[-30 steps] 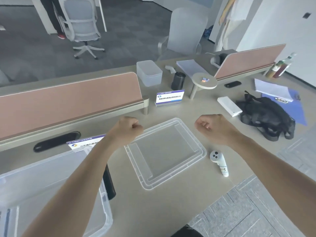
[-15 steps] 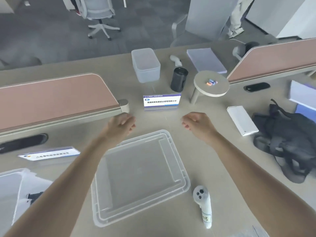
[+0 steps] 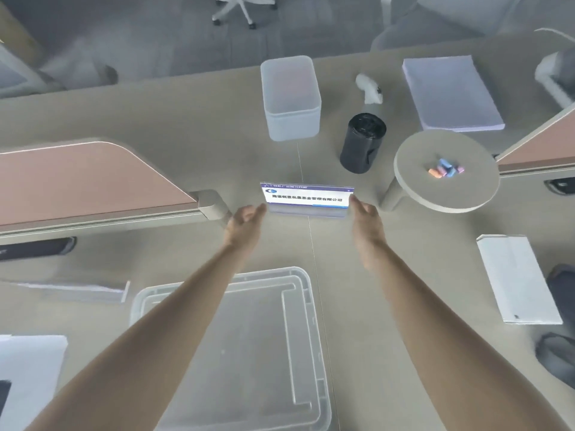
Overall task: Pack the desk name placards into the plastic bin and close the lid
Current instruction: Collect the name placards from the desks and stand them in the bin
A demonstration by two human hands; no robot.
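A clear acrylic desk name placard (image 3: 306, 199) with a blue-and-white card stands upright in the middle of the desk. My left hand (image 3: 245, 217) is open at its left end, fingertips at the edge. My right hand (image 3: 364, 213) is open at its right end, fingertips touching the upper corner. The translucent bin lid (image 3: 273, 353) lies flat on the desk under my forearms. A second placard (image 3: 74, 289) lies blurred at the left. The corner of the plastic bin (image 3: 28, 368) shows at the lower left edge.
Behind the placard stand a small frosted box (image 3: 291, 99), a black cylinder (image 3: 362, 144), a white controller (image 3: 368, 88) and a paper stack (image 3: 451, 93). A round stand (image 3: 445, 178) with small coloured pieces is right. A pink divider (image 3: 84, 181) runs left. A white box (image 3: 518, 279) lies right.
Both hands have opened from loose fists and reached forward to the two ends of the upright placard. The view has tilted down and forward, so the lid now lies under my arms.
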